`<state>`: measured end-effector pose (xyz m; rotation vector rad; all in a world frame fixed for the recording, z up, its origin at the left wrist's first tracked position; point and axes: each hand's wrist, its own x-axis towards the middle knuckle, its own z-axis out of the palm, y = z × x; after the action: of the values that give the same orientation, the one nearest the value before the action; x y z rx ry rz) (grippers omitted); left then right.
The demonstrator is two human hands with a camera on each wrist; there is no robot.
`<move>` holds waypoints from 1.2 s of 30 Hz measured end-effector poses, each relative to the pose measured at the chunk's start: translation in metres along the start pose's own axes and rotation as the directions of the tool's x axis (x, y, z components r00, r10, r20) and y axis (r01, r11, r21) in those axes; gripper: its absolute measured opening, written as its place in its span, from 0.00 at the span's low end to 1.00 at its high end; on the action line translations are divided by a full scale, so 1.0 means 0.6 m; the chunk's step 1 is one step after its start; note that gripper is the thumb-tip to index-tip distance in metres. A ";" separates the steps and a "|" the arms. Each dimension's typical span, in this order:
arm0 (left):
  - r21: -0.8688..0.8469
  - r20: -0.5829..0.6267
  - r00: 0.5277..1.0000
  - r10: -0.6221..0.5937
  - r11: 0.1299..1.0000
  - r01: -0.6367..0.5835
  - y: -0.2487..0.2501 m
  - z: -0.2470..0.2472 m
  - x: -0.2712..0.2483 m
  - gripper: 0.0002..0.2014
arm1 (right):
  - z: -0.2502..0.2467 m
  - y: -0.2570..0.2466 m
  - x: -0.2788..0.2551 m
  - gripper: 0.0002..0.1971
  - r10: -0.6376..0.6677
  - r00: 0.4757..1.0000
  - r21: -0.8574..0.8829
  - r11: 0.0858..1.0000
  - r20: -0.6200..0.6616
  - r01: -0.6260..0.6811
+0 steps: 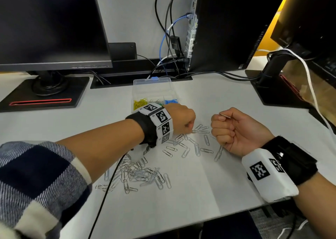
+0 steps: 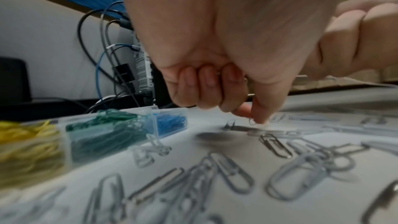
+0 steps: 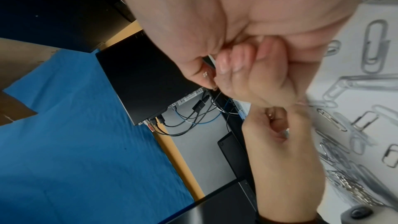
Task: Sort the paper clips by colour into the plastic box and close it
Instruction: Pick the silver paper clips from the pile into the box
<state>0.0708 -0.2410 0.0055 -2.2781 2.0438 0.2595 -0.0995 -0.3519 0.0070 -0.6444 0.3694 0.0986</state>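
Observation:
A clear plastic box stands open at the desk's back, with yellow clips, green clips and blue clips in separate compartments. Many silver paper clips lie heaped and scattered on the white desk. My left hand is curled just in front of the box; its thumb and forefinger pinch a silver clip at the desk surface. My right hand is a fist to its right, palm up, gripping a silver clip that pokes out above the thumb.
A monitor on a black stand sits at the back left. A computer case with cables stands behind the box, and a second monitor arm at the right. A black cable crosses the clip heap.

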 end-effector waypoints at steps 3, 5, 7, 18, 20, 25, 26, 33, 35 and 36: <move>-0.205 0.010 0.994 -0.106 0.973 0.106 -0.009 -0.006 -0.007 0.07 | 0.007 0.006 0.004 0.10 -0.052 0.998 0.016 0.998 -0.029 0.052; -0.484 -0.009 0.974 -0.227 0.853 0.194 -0.015 -0.016 -0.012 0.10 | 0.010 0.012 0.006 0.10 -0.090 0.995 0.064 0.994 -0.040 0.092; -0.840 0.039 0.956 -0.292 0.508 0.190 -0.021 -0.027 -0.022 0.16 | 0.011 0.017 0.008 0.10 -0.126 0.992 0.145 0.981 -0.023 0.128; -0.744 0.023 0.988 -0.154 -0.663 -0.086 -0.024 -0.020 -0.079 0.14 | 0.013 0.026 0.011 0.14 -0.140 0.989 0.168 0.975 -0.051 0.147; -0.739 0.088 0.979 -0.182 -0.671 -0.058 -0.027 -0.018 -0.078 0.19 | 0.014 0.025 0.012 0.15 -0.122 0.989 0.151 0.979 -0.084 0.133; -0.887 0.228 0.937 -0.265 -0.454 0.087 -0.027 -0.016 -0.084 0.13 | 0.014 0.023 0.011 0.10 -0.089 0.986 0.109 0.989 -0.138 0.104; -0.929 0.236 0.924 -0.301 -0.348 0.124 -0.028 -0.016 -0.085 0.12 | 0.012 0.021 0.010 0.15 -0.078 0.988 0.086 0.992 -0.136 0.090; -0.504 0.087 0.922 -0.377 0.782 0.367 -0.023 -0.020 -0.075 0.12 | 0.045 0.018 0.008 0.13 -0.166 0.932 -0.578 0.814 -0.324 -0.056; -0.372 0.029 0.939 -0.343 0.868 0.328 -0.015 -0.012 -0.073 0.11 | 0.066 0.026 0.012 0.15 -0.233 0.926 -0.815 0.568 -0.295 -0.117; -0.324 0.015 0.947 -0.320 0.895 0.308 -0.012 -0.006 -0.071 0.13 | 0.075 0.031 0.015 0.14 -0.268 0.927 -0.918 0.367 -0.261 -0.152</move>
<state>0.0738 -0.1990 0.0161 -2.7809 1.7113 0.5681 -0.0810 -0.3101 0.0260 -1.8808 0.6675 0.1130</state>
